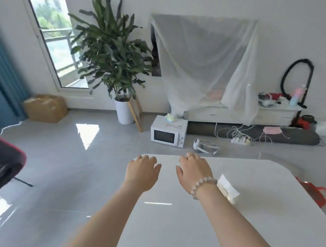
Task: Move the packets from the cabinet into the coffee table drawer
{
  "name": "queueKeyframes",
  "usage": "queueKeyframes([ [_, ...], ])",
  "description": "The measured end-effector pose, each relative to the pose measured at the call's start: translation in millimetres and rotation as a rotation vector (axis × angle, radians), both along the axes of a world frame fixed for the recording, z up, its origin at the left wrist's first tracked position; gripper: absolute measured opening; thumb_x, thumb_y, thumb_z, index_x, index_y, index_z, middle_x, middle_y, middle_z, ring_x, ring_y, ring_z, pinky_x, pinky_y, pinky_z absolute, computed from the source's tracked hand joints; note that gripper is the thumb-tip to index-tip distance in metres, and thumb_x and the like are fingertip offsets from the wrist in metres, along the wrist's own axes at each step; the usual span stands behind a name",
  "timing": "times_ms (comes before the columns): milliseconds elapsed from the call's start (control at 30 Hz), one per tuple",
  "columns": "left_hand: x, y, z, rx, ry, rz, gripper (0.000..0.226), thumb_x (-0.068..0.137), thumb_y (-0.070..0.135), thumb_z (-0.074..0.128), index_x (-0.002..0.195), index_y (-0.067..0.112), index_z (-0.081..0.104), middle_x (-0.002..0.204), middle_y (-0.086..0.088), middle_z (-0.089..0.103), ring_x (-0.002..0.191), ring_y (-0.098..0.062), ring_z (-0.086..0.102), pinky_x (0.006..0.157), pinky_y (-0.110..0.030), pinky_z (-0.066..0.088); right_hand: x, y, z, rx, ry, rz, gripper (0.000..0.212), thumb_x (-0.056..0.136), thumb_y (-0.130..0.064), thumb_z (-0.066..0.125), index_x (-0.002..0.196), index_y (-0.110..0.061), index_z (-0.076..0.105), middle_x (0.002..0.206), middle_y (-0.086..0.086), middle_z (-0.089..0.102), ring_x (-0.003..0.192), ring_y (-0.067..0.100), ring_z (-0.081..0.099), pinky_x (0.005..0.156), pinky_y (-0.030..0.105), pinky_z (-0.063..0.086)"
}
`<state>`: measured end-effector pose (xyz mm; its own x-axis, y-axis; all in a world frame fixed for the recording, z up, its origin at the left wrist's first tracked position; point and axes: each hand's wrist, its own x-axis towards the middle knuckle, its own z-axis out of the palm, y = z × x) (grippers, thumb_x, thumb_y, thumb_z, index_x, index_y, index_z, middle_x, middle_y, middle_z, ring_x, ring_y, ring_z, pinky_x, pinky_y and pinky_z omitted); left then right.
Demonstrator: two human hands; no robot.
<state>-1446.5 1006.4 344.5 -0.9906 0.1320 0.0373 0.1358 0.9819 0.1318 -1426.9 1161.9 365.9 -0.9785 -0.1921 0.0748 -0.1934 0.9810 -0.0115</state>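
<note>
Left hand (142,171), right hand (193,171), curled over coffee table (250,235) edge

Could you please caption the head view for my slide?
Left hand and right hand reach the far edge of the coffee table; a white packet lies beside the right wrist.

left hand (143,171), right hand (192,171), fingers curled

Glossy white table (248,222); perhaps a packet (228,187)
</note>
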Motion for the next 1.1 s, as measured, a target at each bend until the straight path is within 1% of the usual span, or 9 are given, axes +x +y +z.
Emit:
queueKeyframes([
  [133,9.2,-67.8,17.7,0.019,0.074,0.157,0.041,0.101,0.041,0.028,0.127,0.019,0.050,0.124,-0.001,0.054,0.116,-0.021,0.048,0.090,-0.031,0.036,-3.6,-60.1,19.9,0.020,0.058,0.092,0.037,0.101,-0.032,0.027,0.123,-0.011,0.048,0.128,0.007,0.047,0.117,0.024,0.043,0.091,0.033,0.037],
  [167,20.4,-104.1,22.8,0.029,0.103,0.217,0.041,0.101,0.041,0.028,0.128,0.018,0.050,0.124,-0.001,0.053,0.116,-0.021,0.048,0.091,-0.031,0.036,-2.8,-95.0,28.2,0.021,0.080,0.164,0.037,0.101,-0.032,0.027,0.123,-0.011,0.047,0.127,0.007,0.047,0.117,0.023,0.043,0.091,0.032,0.036],
  [300,41.1,-160.2,33.3,0.011,0.133,0.267,0.042,0.101,0.041,0.028,0.127,0.018,0.050,0.122,-0.001,0.053,0.113,-0.022,0.050,0.090,-0.031,0.037,-3.9,-147.9,42.3,0.010,0.113,0.203,0.036,0.101,-0.033,0.029,0.122,-0.011,0.048,0.127,0.006,0.048,0.119,0.023,0.042,0.089,0.032,0.037],
  [433,82.5,-264.0,49.1,-0.032,0.168,0.403,0.040,0.101,0.039,0.027,0.128,0.018,0.049,0.124,-0.001,0.052,0.115,-0.022,0.048,0.091,-0.032,0.037,13.9,-258.9,51.6,0.015,0.126,0.368,0.039,0.100,-0.034,0.029,0.125,-0.010,0.048,0.129,0.008,0.048,0.120,0.024,0.042,0.092,0.033,0.036],
  [633,168.1,-418.2,77.9,-0.137,0.228,0.675,0.037,0.101,0.037,0.029,0.121,0.017,0.053,0.119,-0.003,0.055,0.111,-0.024,0.050,0.091,-0.035,0.038,63.2,-440.0,64.0,-0.051,0.183,0.626,0.044,0.099,-0.037,0.031,0.130,-0.011,0.048,0.132,0.007,0.049,0.121,0.022,0.045,0.097,0.033,0.038],
  [767,240.6,-503.6,80.4,-0.183,0.204,0.859,0.039,0.101,0.038,0.028,0.125,0.019,0.051,0.124,-0.002,0.054,0.114,-0.022,0.050,0.092,-0.033,0.040,113.8,-539.8,69.6,-0.107,0.181,0.796,0.041,0.099,-0.037,0.032,0.128,-0.012,0.048,0.131,0.005,0.048,0.122,0.022,0.043,0.098,0.032,0.037],
  [900,307.0,-564.0,81.3,-0.160,0.171,1.046,0.043,0.101,0.039,0.026,0.134,0.020,0.045,0.133,-0.004,0.050,0.122,-0.023,0.046,0.098,-0.035,0.038,157.4,-615.9,71.0,-0.077,0.178,0.950,0.043,0.100,-0.039,0.031,0.130,-0.012,0.046,0.132,0.006,0.048,0.123,0.023,0.043,0.099,0.035,0.037],
  [1033,368.0,-603.8,71.7,-0.170,0.129,1.202,0.044,0.101,0.041,0.027,0.134,0.019,0.044,0.132,-0.005,0.051,0.120,-0.024,0.048,0.092,-0.035,0.040,201.3,-678.2,66.7,-0.039,0.185,1.106,0.044,0.100,-0.039,0.028,0.128,-0.011,0.047,0.130,0.006,0.049,0.121,0.023,0.044,0.096,0.035,0.037],
  [1100,400.7,-620.1,61.1,-0.149,0.109,1.301,0.044,0.100,0.041,0.028,0.134,0.018,0.044,0.131,-0.006,0.051,0.120,-0.024,0.048,0.093,-0.036,0.039,230.0,-708.6,59.0,-0.018,0.173,1.209,0.045,0.101,-0.039,0.027,0.129,-0.010,0.046,0.131,0.007,0.048,0.124,0.023,0.042,0.096,0.035,0.037],
])
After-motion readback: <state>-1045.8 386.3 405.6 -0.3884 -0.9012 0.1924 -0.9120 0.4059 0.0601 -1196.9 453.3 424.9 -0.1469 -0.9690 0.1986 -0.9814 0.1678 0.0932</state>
